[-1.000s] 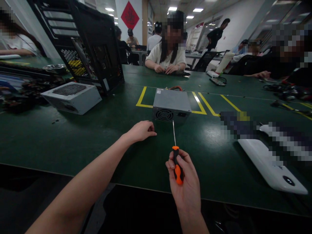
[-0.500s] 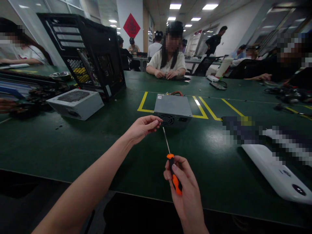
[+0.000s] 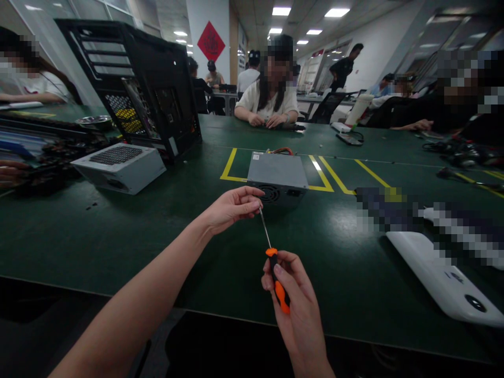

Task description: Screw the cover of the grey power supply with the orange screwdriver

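Note:
My right hand (image 3: 293, 291) is wrapped round the orange and black handle of a screwdriver (image 3: 281, 291), whose metal shaft points up and away. The shaft's tip meets the fingertips of my left hand (image 3: 235, 208), which are pinched together. Whatever else lies between those fingertips is too small to make out. Just beyond my left hand, a grey power supply (image 3: 277, 170) lies on the green table, its fan grille and socket facing me and coloured wires behind it.
A second power supply (image 3: 122, 168) rests at left, in front of an upright black computer case (image 3: 157, 89). A white device (image 3: 441, 278) lies at right on the green table (image 3: 189, 268). Across the table sits a person (image 3: 270, 100), hands on a dark object.
The screwdriver's tip has come up against my left fingertips; a small gap separated them before. My right hand has shifted slightly left.

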